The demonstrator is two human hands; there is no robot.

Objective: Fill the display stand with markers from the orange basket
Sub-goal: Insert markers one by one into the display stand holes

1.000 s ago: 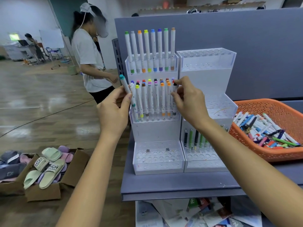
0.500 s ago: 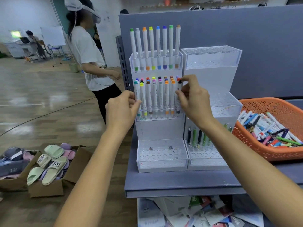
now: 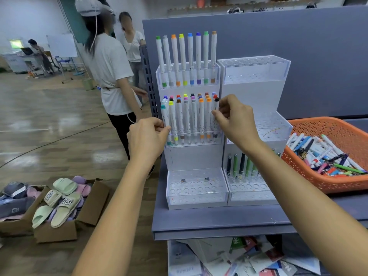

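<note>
A: Both hands are at the middle tier of the left display stand point(image 3: 191, 156). The left hand point(image 3: 148, 137) is pinched shut on a teal-capped marker point(image 3: 165, 124) at that tier's left end, its lower tip already down among the holes. The right hand point(image 3: 236, 118) has thumb and forefinger closed on a black-capped marker point(image 3: 215, 116) at the right end of the same tier.

B: What could go wrong?

A: In my judgement, crowding. The middle tier is packed, so a marker pushed down at a slant could jam against its neighbour or miss its hole and lean. A sideways nudge could also rock the light acrylic stand and rattle the tall row above.

B: Counts?

A: Eight markers stand in the stand's top tier. The middle tier holds three rows, but the back caps overlap and I cannot count them surely; the front row looks like eight. The bottom tier holds no markers, only two small dark bits. The right stand point(image 3: 256, 120), touching the left one, has about five dark and green pens in its lowest tier; its upper tiers are bare.

B: And the supply?

A: The orange basket point(image 3: 338, 134) sits right of both stands, still heaped with markers.
</note>
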